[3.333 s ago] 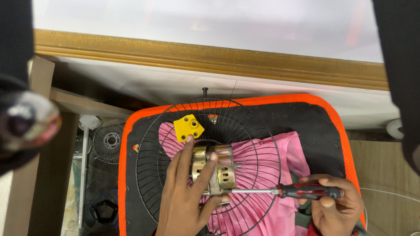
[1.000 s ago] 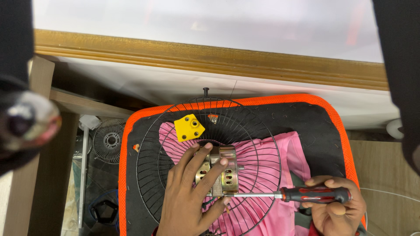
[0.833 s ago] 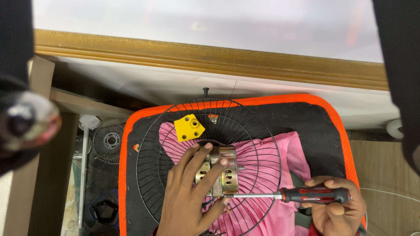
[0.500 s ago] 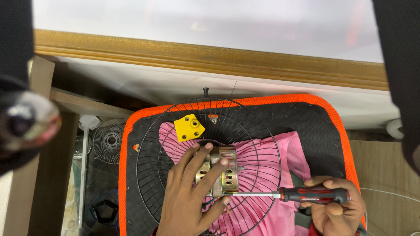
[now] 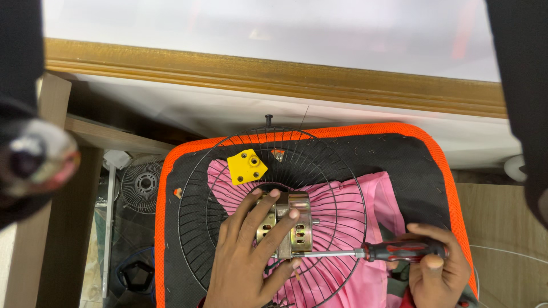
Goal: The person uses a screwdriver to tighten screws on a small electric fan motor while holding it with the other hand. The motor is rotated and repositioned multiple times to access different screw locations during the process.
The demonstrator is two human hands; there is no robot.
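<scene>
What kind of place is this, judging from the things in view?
Probably a small repair workbench for electric fans. A fan motor sits on a wire fan guard, the right hand drives a screwdriver into it, and another guard lies below.

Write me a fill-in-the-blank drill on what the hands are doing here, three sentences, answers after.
1. The left hand rests on a small metal ____ at the middle of the round wire fan guard.
2. The right hand grips a ____ with a red and black handle.
3. The small plastic piece lying on the guard is ____ in colour.

Answers: motor; screwdriver; yellow
</scene>
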